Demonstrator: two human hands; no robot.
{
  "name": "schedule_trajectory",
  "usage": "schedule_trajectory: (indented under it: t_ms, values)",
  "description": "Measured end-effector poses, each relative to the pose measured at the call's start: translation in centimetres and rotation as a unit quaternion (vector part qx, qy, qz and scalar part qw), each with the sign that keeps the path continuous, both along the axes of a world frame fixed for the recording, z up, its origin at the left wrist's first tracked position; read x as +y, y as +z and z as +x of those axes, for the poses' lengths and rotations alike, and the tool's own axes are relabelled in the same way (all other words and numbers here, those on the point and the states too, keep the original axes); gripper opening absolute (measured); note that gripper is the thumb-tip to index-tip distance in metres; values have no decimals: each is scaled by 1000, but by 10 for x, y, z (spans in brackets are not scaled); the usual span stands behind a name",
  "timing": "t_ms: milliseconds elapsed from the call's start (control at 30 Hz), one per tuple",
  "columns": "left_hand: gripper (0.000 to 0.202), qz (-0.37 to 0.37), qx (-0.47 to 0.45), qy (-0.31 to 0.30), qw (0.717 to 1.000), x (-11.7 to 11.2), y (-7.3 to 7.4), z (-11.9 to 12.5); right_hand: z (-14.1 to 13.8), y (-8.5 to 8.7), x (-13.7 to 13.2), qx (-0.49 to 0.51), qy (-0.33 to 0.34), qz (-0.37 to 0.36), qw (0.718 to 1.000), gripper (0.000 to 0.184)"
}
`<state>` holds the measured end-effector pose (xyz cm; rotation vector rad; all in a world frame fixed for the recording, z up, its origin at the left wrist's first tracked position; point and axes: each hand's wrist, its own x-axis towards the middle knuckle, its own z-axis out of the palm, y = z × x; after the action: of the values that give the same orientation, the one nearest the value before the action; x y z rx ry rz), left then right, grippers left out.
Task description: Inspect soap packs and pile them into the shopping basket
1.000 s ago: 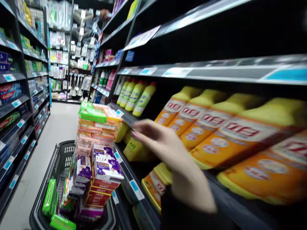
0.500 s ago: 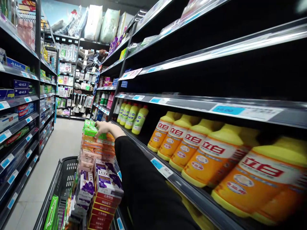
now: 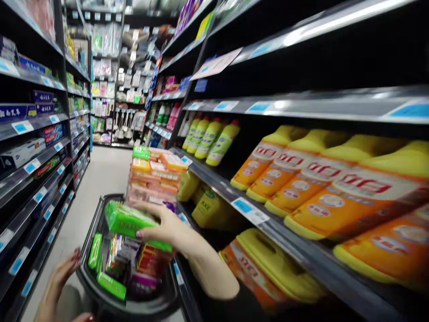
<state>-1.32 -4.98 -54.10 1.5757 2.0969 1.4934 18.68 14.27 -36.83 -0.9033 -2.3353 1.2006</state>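
Observation:
My right hand grips a green soap pack and holds it above the black shopping basket. A tall stack of soap packs rises out of the basket, orange and pink ones topped by a green one. More green packs lie on the basket's floor. At the lower left my left hand hovers by the basket's left rim with its fingers stretched out and nothing in it.
Yellow-orange detergent jugs fill the shelf on the right, with green bottles further along and more jugs below. Toothpaste shelves line the left. The aisle floor runs ahead to a far display wall.
My right hand took a green pack from the top of the stack and brought it down and toward me over the basket. My left hand came into view. The camera tilted down.

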Motion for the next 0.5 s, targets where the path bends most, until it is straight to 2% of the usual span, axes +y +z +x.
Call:
schedule_trajectory:
  t_ms: [67, 100, 133, 200, 233, 300, 367, 433, 500]
  values:
    - [95, 3, -1, -115, 993, 0, 17, -1, 2, -43, -38, 10, 39, -201, 979, 63]
    - [94, 0, -1, -166, 986, -2, 25, 1, 4, -62, -55, 2, 60, -260, 964, 63]
    - [85, -5, -2, -242, 970, -4, 31, 4, 8, -80, -68, 3, 78, -304, 950, 64]
    - [59, -58, -34, -303, 951, -9, 40, 13, 19, -106, -86, 33, 102, -365, 925, 64]
    - [49, -78, -49, -305, 948, -13, 41, 19, 25, -114, -91, 58, 117, -389, 912, 66]
    - [39, -102, -78, -263, 956, -22, 36, 28, 38, -123, -97, 110, 151, -411, 892, 74]
    - [38, -116, -108, -219, 963, -30, 26, 34, 47, -127, -101, 140, 165, -388, 896, 79]
    - [38, -144, -144, -202, 958, -34, 17, 37, 52, -132, -107, 148, 134, -353, 914, 71]
    - [41, -165, -175, -191, 952, -34, 11, 39, 53, -143, -116, 148, 82, -359, 918, 62]
